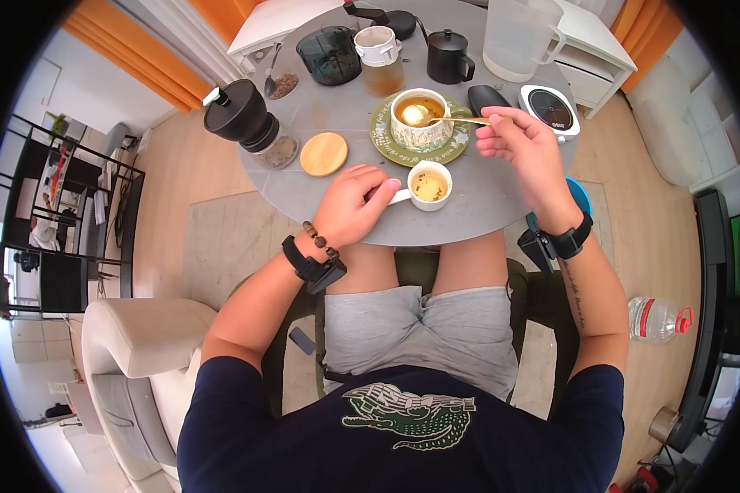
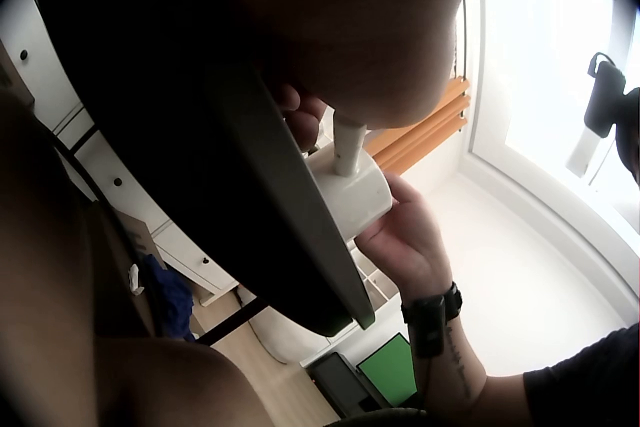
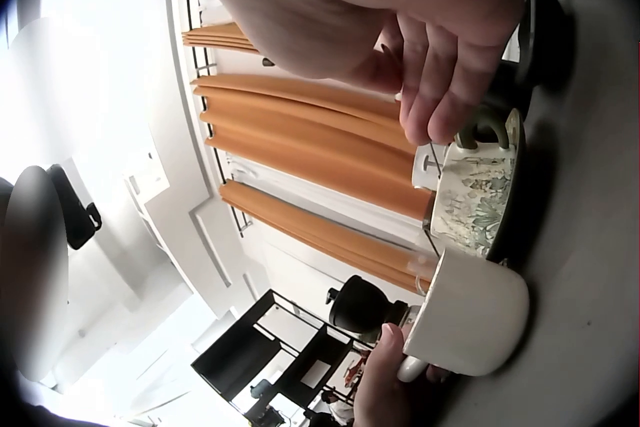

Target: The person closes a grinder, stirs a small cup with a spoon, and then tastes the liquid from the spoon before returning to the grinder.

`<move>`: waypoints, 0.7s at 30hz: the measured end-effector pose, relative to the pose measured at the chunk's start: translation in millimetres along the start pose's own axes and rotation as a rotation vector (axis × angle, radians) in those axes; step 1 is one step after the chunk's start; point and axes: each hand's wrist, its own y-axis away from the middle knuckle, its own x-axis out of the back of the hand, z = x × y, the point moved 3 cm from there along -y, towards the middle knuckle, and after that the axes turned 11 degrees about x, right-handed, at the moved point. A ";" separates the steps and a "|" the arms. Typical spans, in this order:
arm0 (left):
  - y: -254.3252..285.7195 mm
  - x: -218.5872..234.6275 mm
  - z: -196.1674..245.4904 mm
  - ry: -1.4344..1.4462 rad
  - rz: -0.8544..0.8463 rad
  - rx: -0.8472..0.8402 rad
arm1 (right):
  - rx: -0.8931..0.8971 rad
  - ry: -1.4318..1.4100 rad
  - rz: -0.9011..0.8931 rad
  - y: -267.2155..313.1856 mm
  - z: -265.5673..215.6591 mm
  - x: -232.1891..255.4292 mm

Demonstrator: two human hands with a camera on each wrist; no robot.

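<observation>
My right hand (image 1: 520,156) pinches the handle of a gold spoon (image 1: 460,121), whose other end is in a patterned cup (image 1: 420,135) of amber liquid on a green saucer (image 1: 384,146). Nearer the table's front edge stands a small white pitcher (image 1: 429,186) of pale liquid with dark bits. My left hand (image 1: 355,201) holds the pitcher's white handle (image 1: 400,196) between thumb and fingers. In the right wrist view the white pitcher (image 3: 470,315) stands upright in front of the patterned cup (image 3: 474,197).
Left on the grey table (image 1: 325,115) are a wooden lid (image 1: 324,154) and a black grinder (image 1: 242,119). Behind stand a glass with a white top (image 1: 378,49), a black pot (image 1: 449,57) and a clear jug (image 1: 518,41). A scale (image 1: 550,110) is at the right.
</observation>
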 end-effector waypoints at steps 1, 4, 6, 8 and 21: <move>-0.2 0.2 0.4 -0.002 -0.001 0.000 | -0.020 -0.026 0.011 -0.8 0.8 1.7; 0.0 0.3 1.6 0.010 0.000 0.001 | -0.046 -0.064 0.028 -5.2 2.5 8.5; 0.1 -0.1 2.0 0.012 0.003 -0.001 | -0.052 -0.075 0.033 -6.4 0.9 12.3; -0.1 -0.7 1.6 0.013 0.007 -0.003 | -0.046 -0.069 0.042 -7.4 -6.0 15.5; -0.5 -0.5 1.0 0.009 0.046 -0.005 | -0.066 0.021 -0.176 -5.6 -48.6 35.3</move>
